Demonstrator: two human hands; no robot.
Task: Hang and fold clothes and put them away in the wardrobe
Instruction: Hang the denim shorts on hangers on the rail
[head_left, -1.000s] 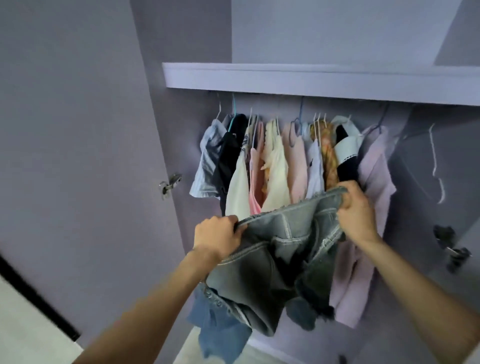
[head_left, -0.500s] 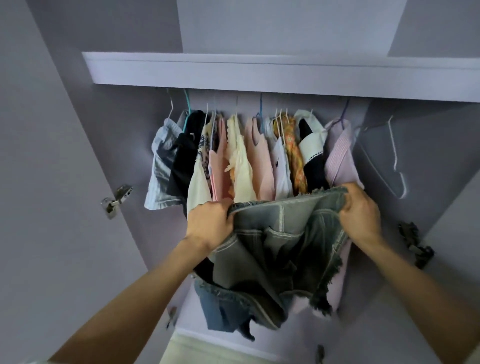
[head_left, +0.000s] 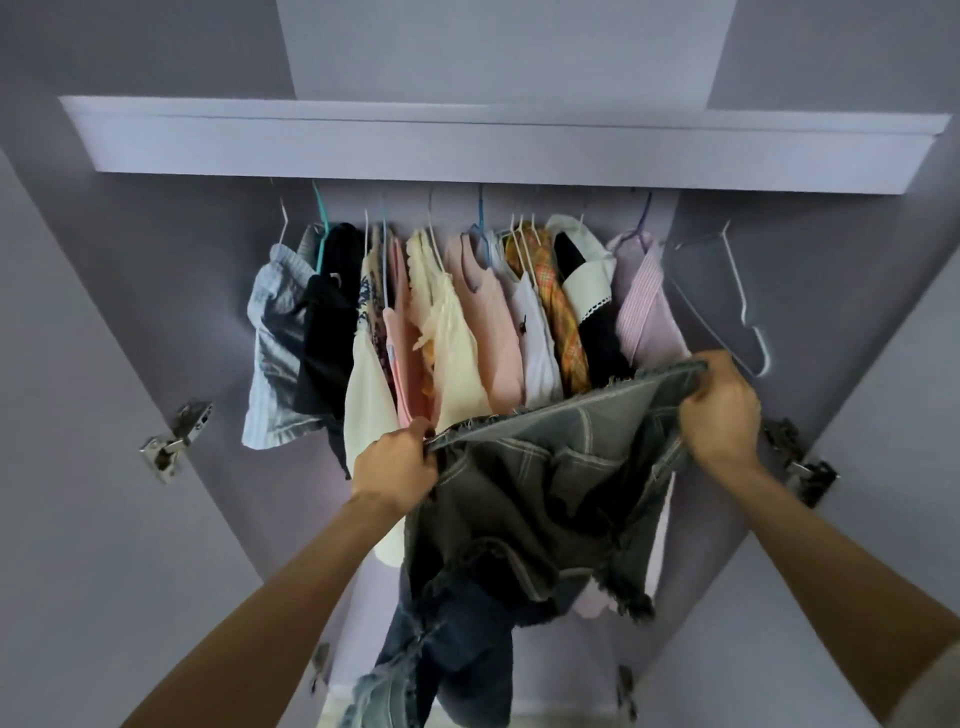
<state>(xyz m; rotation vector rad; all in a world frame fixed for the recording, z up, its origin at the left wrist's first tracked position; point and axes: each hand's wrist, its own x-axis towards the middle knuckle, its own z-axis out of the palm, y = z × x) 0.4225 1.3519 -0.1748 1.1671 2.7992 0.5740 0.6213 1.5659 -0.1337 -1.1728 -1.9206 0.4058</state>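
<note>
Wardrobe (head_left: 519, 150), lilac, both doors open; shelf edge spans 10 to 2 o'clock. Beneath the shelf, hanging clothes (head_left: 467, 322) are packed side by side from 10 to 1 o'clock: pale blue, black, cream, pink, white, orange plaid, black-and-white, pink stripe.

Grey denim garment (head_left: 545, 493) at centre to 6 o'clock, held up in front of the hanging row, top edge stretched between the two hands and tilted up toward 2 o'clock. Frayed hem at 5 o'clock. A darker blue denim piece (head_left: 441, 654) dangles below it at 6 o'clock (whether separate, cannot tell).

Empty wire hanger (head_left: 740, 299) at 2 o'clock, just right of the striped shirt.

Left hand (head_left: 397, 470), at 8 o'clock of the garment, fingers curled round its top edge. Right hand (head_left: 722, 410), at 2 o'clock, clamped on the opposite corner.

Door hinges (head_left: 174, 441) at 9 and 3 o'clock.
</note>
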